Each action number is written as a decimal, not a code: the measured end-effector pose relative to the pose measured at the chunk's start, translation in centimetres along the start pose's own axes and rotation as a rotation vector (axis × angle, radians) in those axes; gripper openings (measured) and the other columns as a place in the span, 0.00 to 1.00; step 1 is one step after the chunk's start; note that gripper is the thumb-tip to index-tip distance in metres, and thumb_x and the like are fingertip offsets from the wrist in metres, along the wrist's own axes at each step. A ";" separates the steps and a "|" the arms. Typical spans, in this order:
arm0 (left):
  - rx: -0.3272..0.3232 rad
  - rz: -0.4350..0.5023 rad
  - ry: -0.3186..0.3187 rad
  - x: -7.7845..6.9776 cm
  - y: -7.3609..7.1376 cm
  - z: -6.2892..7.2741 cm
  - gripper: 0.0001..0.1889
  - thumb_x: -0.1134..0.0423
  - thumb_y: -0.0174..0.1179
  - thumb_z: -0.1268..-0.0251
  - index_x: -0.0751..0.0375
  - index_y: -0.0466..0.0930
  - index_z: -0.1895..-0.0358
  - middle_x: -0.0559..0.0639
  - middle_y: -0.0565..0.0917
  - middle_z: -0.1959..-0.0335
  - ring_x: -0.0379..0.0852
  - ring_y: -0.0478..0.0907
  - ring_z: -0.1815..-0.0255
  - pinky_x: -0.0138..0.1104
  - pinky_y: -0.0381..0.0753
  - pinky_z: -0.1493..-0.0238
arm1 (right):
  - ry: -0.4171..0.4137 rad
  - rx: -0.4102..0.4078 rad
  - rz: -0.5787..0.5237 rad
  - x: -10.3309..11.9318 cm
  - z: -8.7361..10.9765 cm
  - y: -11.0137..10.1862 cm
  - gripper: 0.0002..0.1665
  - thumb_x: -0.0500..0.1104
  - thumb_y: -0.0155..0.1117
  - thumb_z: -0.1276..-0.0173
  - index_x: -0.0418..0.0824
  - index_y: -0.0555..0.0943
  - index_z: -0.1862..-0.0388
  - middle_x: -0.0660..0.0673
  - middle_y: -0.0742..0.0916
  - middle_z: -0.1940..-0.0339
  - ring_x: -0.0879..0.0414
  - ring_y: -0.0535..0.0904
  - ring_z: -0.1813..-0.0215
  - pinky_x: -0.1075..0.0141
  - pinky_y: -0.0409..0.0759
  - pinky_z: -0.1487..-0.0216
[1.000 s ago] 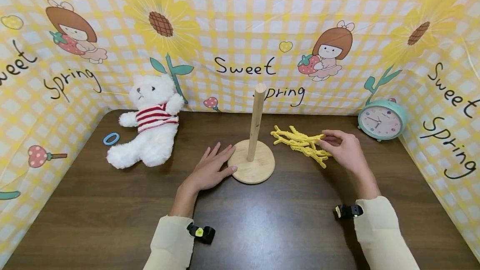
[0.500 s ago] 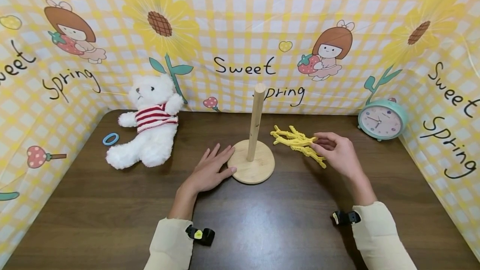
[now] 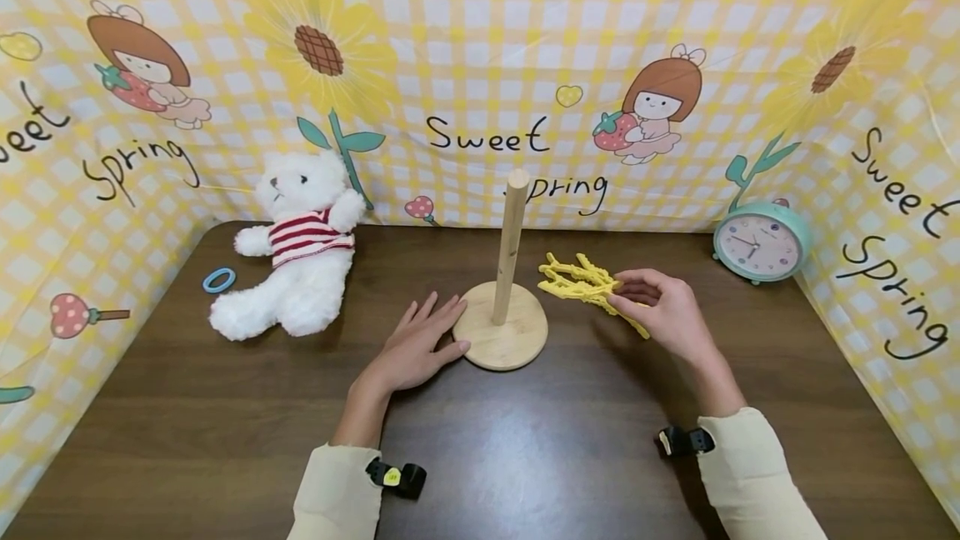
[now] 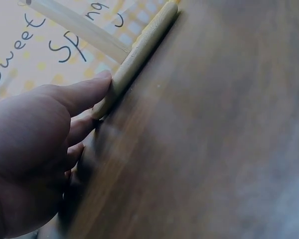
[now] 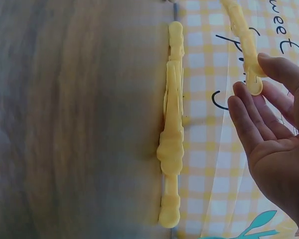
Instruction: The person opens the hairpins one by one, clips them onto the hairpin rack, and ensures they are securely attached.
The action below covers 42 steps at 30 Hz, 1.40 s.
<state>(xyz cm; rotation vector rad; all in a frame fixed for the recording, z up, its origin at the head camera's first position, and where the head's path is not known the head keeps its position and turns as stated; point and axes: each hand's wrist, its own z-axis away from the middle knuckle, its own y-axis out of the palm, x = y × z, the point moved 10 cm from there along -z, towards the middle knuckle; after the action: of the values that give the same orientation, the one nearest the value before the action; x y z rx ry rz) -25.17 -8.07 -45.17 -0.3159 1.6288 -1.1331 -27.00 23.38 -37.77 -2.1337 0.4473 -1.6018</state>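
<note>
A round wooden base with an upright post stands at mid-table. My left hand rests at the base's left edge, fingers spread and straight. In the left wrist view, thumb and fingers touch the rim of the base. Right of the stand, my right hand pinches the end of a yellow twig-shaped piece between thumb and fingers. In the right wrist view this piece is raised above the table, apart from other yellow twig-shaped pieces lying flat below it.
A white teddy bear in a striped shirt lies at the back left, with a blue ring beside it. At the back right stands a mint alarm clock. Checked cloth walls enclose the table's back and sides.
My right hand has moved left, towards the stand, lifting one yellow twig-shaped piece off the others. The left hand stays at the base.
</note>
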 end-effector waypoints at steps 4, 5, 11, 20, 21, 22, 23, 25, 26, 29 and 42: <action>-0.003 -0.004 0.001 0.0 0.0 0.1 0.37 0.47 0.55 0.22 0.57 0.54 0.18 0.57 0.56 0.19 0.60 0.39 0.17 0.55 0.31 0.22 | -0.011 -0.005 -0.007 0.4 -0.1 0.3 0.20 0.33 0.74 0.35 0.25 0.83 0.47 0.32 0.88 0.55 0.57 0.87 0.56 0.77 0.81 0.57; -0.003 -0.003 -0.002 0.0 0.0 0.1 0.37 0.47 0.55 0.22 0.57 0.54 0.18 0.57 0.56 0.19 0.60 0.39 0.17 0.54 0.31 0.22 | -0.016 -0.006 -0.008 0.5 -0.1 0.4 0.20 0.33 0.74 0.35 0.25 0.83 0.47 0.32 0.88 0.55 0.54 0.87 0.55 0.76 0.81 0.57; -0.004 -0.003 -0.006 0.1 0.0 0.2 0.37 0.47 0.55 0.23 0.56 0.54 0.18 0.56 0.56 0.19 0.59 0.39 0.17 0.53 0.31 0.22 | -0.060 -0.023 0.000 1.4 -0.1 0.7 0.20 0.33 0.73 0.35 0.25 0.82 0.46 0.32 0.88 0.55 0.43 0.87 0.53 0.76 0.81 0.55; -0.011 -0.004 -0.015 0.3 0.0 0.3 0.37 0.47 0.55 0.23 0.56 0.54 0.18 0.56 0.57 0.19 0.59 0.40 0.17 0.53 0.32 0.22 | -0.167 -0.030 -0.034 2.6 -0.2 1.6 0.16 0.31 0.76 0.39 0.28 0.86 0.52 0.35 0.88 0.56 0.43 0.88 0.56 0.64 0.85 0.52; -0.012 -0.003 -0.014 0.3 0.0 0.3 0.37 0.47 0.55 0.23 0.57 0.54 0.18 0.56 0.57 0.19 0.59 0.40 0.17 0.53 0.32 0.22 | -0.181 -0.030 -0.044 2.8 -0.1 1.7 0.16 0.30 0.76 0.40 0.29 0.86 0.53 0.36 0.88 0.56 0.43 0.88 0.56 0.63 0.85 0.52; -0.015 -0.003 -0.010 0.2 -0.1 0.3 0.37 0.48 0.56 0.23 0.57 0.54 0.19 0.57 0.57 0.20 0.60 0.40 0.17 0.53 0.32 0.22 | -0.189 -0.031 -0.045 2.9 -0.1 1.7 0.15 0.31 0.77 0.40 0.29 0.87 0.54 0.38 0.88 0.56 0.44 0.88 0.56 0.63 0.85 0.52; -0.016 -0.002 -0.009 0.2 -0.1 0.3 0.37 0.48 0.56 0.23 0.57 0.54 0.19 0.57 0.57 0.20 0.60 0.40 0.17 0.53 0.32 0.22 | -0.196 -0.033 -0.045 3.0 -0.1 1.8 0.15 0.31 0.77 0.40 0.30 0.87 0.54 0.38 0.89 0.57 0.45 0.88 0.56 0.64 0.85 0.52; -0.015 -0.002 -0.005 0.2 0.0 0.3 0.37 0.47 0.56 0.23 0.57 0.54 0.18 0.57 0.57 0.20 0.59 0.40 0.17 0.53 0.32 0.22 | -0.205 -0.037 -0.044 3.1 -0.1 1.9 0.14 0.31 0.77 0.40 0.31 0.87 0.54 0.40 0.89 0.57 0.46 0.88 0.57 0.64 0.85 0.52; -0.015 -0.001 -0.004 0.1 0.0 0.3 0.37 0.47 0.56 0.23 0.57 0.54 0.18 0.57 0.57 0.20 0.59 0.40 0.17 0.53 0.32 0.22 | -0.209 -0.039 -0.043 3.1 -0.1 1.9 0.14 0.30 0.77 0.40 0.31 0.88 0.54 0.40 0.89 0.58 0.48 0.88 0.57 0.64 0.85 0.53; -0.012 0.004 -0.006 0.1 0.2 0.4 0.37 0.47 0.55 0.23 0.56 0.54 0.18 0.56 0.56 0.19 0.58 0.39 0.17 0.52 0.31 0.22 | -0.210 -0.038 -0.026 3.5 0.1 2.1 0.14 0.29 0.77 0.41 0.30 0.88 0.55 0.40 0.89 0.59 0.48 0.88 0.58 0.59 0.86 0.54; -0.018 0.008 -0.010 -0.1 0.1 0.5 0.37 0.47 0.55 0.23 0.56 0.55 0.18 0.55 0.57 0.19 0.58 0.39 0.17 0.52 0.31 0.21 | -0.229 -0.016 -0.010 3.0 0.0 2.4 0.11 0.30 0.78 0.42 0.34 0.89 0.59 0.45 0.89 0.63 0.60 0.85 0.61 0.73 0.83 0.57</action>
<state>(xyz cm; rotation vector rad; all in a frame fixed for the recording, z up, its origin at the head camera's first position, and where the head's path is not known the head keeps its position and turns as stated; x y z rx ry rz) -24.72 -8.24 -45.17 -0.3258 1.6311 -1.1100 -26.15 19.79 -36.58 -2.3002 0.3759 -1.3408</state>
